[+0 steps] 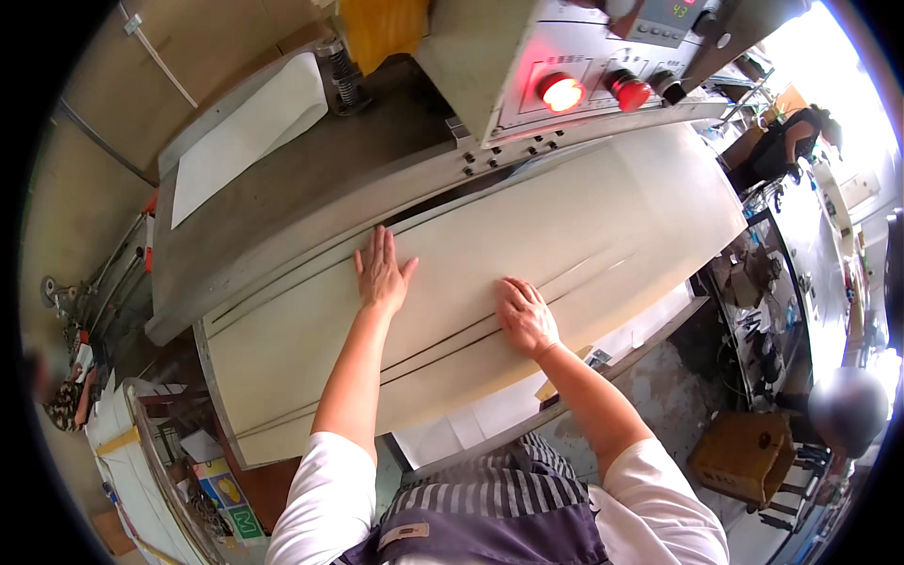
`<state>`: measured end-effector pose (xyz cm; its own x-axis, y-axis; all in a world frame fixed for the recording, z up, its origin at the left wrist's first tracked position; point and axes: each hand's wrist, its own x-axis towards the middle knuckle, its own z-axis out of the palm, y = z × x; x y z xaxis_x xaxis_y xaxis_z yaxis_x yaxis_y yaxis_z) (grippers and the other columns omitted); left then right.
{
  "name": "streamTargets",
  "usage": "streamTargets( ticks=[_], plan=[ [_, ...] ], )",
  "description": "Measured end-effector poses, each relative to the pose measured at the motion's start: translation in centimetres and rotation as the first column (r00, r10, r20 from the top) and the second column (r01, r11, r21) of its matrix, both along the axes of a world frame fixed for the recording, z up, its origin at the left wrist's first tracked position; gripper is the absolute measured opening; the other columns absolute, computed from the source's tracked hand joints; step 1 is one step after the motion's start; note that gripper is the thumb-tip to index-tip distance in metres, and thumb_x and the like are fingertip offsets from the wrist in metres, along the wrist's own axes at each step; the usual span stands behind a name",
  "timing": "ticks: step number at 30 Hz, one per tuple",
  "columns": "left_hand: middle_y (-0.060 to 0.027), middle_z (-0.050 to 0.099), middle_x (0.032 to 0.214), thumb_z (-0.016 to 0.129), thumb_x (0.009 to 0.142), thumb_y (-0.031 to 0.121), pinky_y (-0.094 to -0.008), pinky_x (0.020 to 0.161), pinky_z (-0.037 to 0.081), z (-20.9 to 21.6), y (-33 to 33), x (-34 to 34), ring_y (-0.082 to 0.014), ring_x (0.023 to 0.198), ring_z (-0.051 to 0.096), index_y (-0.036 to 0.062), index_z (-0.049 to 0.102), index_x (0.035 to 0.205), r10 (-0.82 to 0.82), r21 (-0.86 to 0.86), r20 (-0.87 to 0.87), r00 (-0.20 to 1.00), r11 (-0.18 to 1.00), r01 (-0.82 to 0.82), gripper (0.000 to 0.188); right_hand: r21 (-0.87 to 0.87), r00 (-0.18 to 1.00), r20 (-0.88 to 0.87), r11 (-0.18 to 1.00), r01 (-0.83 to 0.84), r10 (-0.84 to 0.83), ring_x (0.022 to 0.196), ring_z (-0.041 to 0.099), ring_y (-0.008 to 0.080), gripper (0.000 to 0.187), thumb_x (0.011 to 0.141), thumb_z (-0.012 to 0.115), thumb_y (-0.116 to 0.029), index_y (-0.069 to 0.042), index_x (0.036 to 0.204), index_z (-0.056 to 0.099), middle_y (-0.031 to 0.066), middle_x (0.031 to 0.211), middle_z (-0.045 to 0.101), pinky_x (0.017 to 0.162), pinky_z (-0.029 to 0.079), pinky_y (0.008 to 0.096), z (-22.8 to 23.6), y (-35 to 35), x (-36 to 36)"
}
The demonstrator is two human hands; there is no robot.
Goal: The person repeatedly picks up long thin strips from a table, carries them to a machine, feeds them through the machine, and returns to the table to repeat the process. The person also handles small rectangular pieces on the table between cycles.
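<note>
My left hand (381, 275) lies flat on a broad cream-coloured board (565, 226), fingers spread and tips close to the slot under the machine's front beam. Lower and to the right, my right hand (525, 318) rests on the same surface with its fingers near one another and slightly bent. Nothing shows in either hand. Long thin dark strips (443, 341) run slantwise across the board, passing beside my right hand. Another dark line follows the board's far edge near my left fingertips.
Beyond the board stands a grey machine bed (377, 141) bearing a white sheet (250, 127). A control box (584, 66) with a lit red lamp (562, 92) overhangs the far side. At right are a brown crate (744, 459), a cluttered rack and another person (786, 141).
</note>
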<state>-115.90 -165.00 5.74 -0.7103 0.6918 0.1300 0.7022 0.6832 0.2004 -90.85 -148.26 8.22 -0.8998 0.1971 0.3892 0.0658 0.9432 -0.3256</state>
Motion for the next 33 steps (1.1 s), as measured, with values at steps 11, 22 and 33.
streamTargets(
  ticks=[11, 22, 33],
  plan=[
    [-0.0079, 0.048, 0.135, 0.07, 0.084, 0.007, -0.048, 0.107, 0.031, 3.9, -12.5, 10.5, -0.0287, 0.125, 0.047, 0.0139, 0.049, 0.137, 0.333, 0.178, 0.017, 0.943, 0.927, -0.331, 0.058, -0.085, 0.999, -0.045, 0.996, -0.007, 0.003, 0.12, 0.051, 0.0362, 0.038, 0.083, 0.056, -0.009, 0.001, 0.119, 0.059, 0.0175, 0.128, 0.057, 0.101, 0.043, 0.046, -1.0, -0.3, -0.1],
    [-0.0044, 0.052, 0.137, 0.07, 0.084, 0.01, -0.0476, 0.106, 0.032, 2.8, -31.5, 13.9, -0.0272, 0.127, 0.047, 0.0189, 0.054, 0.136, 0.548, 0.153, 0.117, 0.828, 0.814, -0.56, 0.055, -0.361, 0.922, -0.306, 0.925, 0.118, -0.237, 0.114, 0.053, 0.0349, 0.037, 0.091, 0.054, 0.003, -0.003, 0.127, 0.057, 0.0166, 0.125, 0.057, 0.098, 0.043, 0.0424, -0.2, -1.4, 3.3],
    [-0.0059, 0.061, 0.104, 0.076, 0.077, 0.01, -0.039, 0.09, 0.046, 5.2, -41.2, 3.8, -0.0273, 0.106, 0.058, 0.0088, 0.066, 0.094, 0.293, -0.051, 0.432, 0.853, 0.952, -0.301, 0.02, -0.366, 0.878, 0.049, 0.809, 0.459, -0.476, 0.114, 0.053, 0.0356, 0.033, 0.092, 0.053, 0.0, -0.002, 0.125, 0.058, 0.0182, 0.122, 0.055, 0.098, 0.042, 0.0428, -3.1, -15.2, 24.7]
  ],
)
